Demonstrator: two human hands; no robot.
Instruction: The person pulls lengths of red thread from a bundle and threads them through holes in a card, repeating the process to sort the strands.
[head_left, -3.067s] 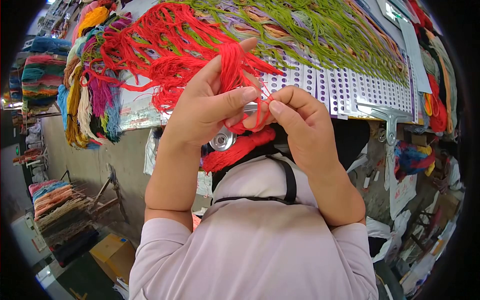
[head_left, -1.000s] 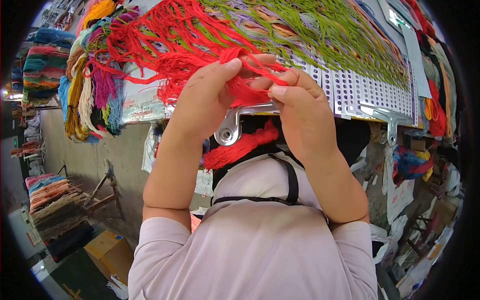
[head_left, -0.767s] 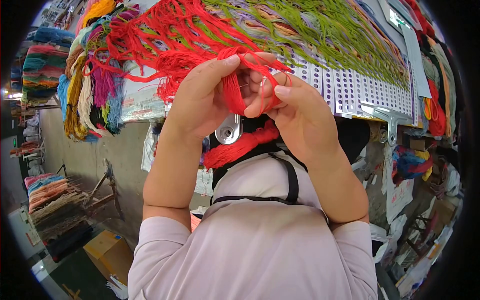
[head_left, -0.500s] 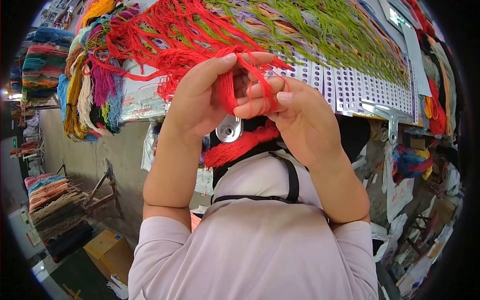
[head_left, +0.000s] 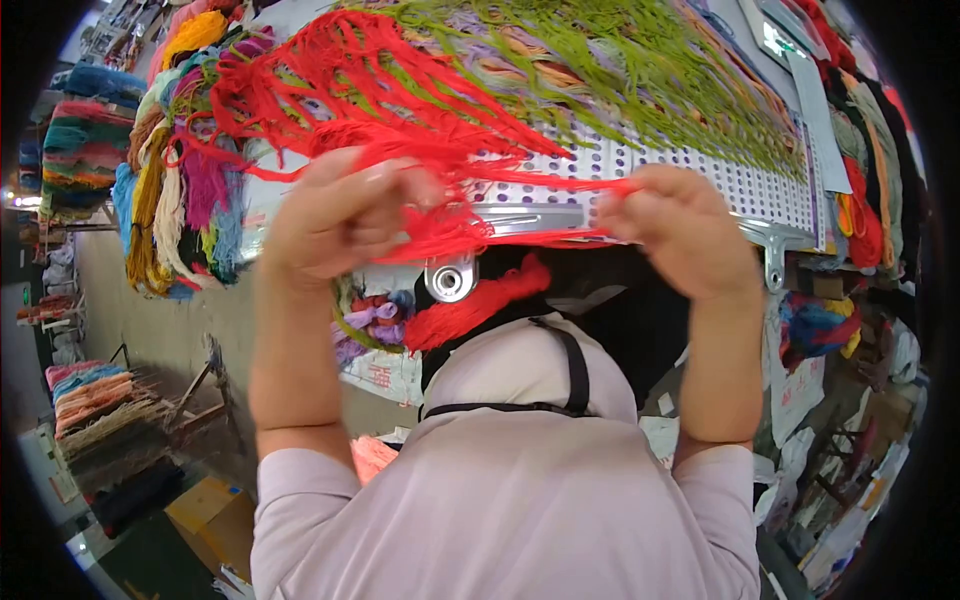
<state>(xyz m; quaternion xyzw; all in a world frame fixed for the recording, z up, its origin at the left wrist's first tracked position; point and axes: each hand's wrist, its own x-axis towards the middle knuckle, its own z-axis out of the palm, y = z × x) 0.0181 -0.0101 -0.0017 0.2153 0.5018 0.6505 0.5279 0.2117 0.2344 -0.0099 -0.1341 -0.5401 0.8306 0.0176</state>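
Red yarn (head_left: 455,225) is stretched sideways between my two hands, just in front of the table edge. My left hand (head_left: 345,215) is closed around the looped, bunched end. Out to the right, my right hand (head_left: 675,225) pinches a thin part of the strands; motion blurs both hands and the yarn. Behind them, more loose red yarn (head_left: 350,55) lies spread over the table, beside long green strands (head_left: 630,70). A separate red yarn bundle (head_left: 480,305) rests below, near my lap.
A white board with rows of purple-rimmed holes (head_left: 735,195) lies under the strands. Metal clamps (head_left: 450,282) jut from the table edge. Multicoloured skeins (head_left: 150,215) hang at the left. A cardboard box (head_left: 212,520) stands on the floor.
My hands were close together with loops of red yarn around the fingers. They have moved apart to left and right, closing and drawing the yarn out between them.
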